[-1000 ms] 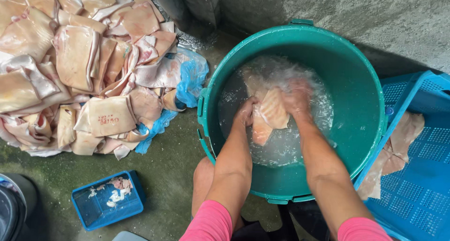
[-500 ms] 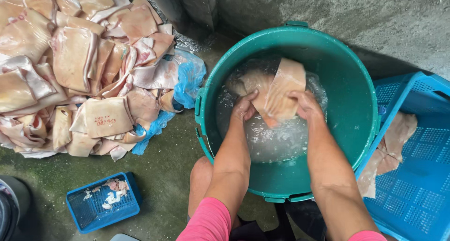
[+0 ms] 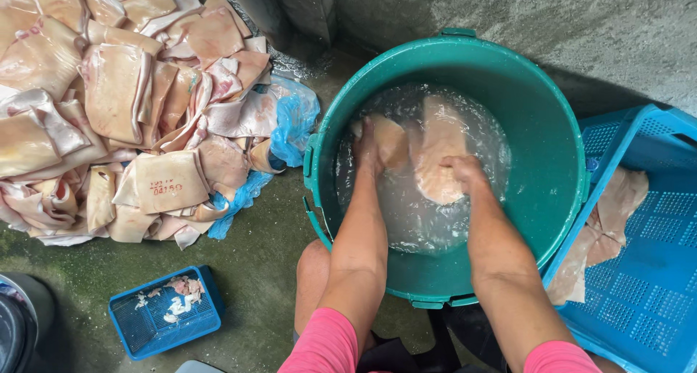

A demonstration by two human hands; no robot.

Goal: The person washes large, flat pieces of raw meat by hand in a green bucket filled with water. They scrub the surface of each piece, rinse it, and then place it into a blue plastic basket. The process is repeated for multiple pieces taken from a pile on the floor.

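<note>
Both my hands are down in the water of a big green tub. My left hand grips one end of a pale piece of pork skin under the surface. My right hand presses on the same piece near its lower edge. The piece lies partly under the cloudy water. My pink sleeves show at the bottom of the view.
A large heap of raw pork skin pieces lies on blue plastic sheeting on the wet concrete floor at left. A blue crate at right holds a skin piece. A small blue basket with scraps sits at lower left. Concrete wall behind.
The skin piece, lifted partly out of the water half a second ago, is now pushed back under. Both hands have sunk lower into the tub.
</note>
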